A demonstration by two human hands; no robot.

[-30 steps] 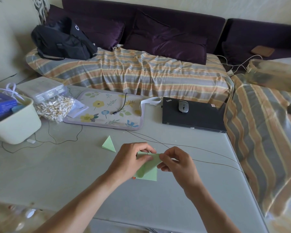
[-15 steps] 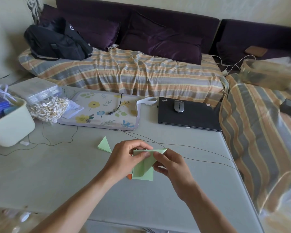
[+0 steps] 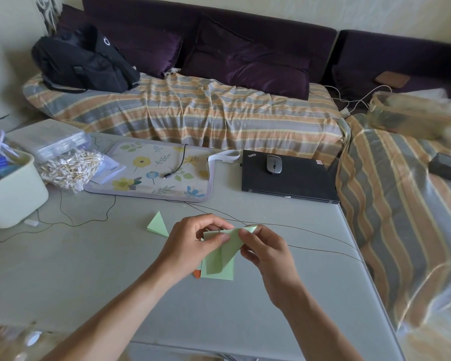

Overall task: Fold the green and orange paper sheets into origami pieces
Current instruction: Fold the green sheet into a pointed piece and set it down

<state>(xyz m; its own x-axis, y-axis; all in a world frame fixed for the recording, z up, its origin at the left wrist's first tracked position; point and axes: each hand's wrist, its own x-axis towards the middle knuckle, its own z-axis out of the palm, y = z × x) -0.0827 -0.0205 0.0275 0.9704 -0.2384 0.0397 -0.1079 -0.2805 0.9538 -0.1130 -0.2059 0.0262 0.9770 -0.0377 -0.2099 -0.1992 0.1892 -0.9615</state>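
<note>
A grey table point(image 3: 94, 277) stands against a sofa draped in a striped blanket point(image 3: 193, 113), and it carries a closed black laptop point(image 3: 289, 181) with a grey mouse point(image 3: 274, 164) on its lid, a floral mat point(image 3: 154, 173) and a pale tub point(image 3: 11, 196) at the left edge. Above the middle of the table the left hand point(image 3: 193, 246) and right hand point(image 3: 267, 250) each pinch the top edge of a partly folded green paper sheet point(image 3: 223, 256), fingertips close together. Beneath it lie a flat green sheet point(image 3: 225, 273) and a sliver of orange paper point(image 3: 197, 274), with a small folded green triangle point(image 3: 158, 224) resting just left of the hands.
</note>
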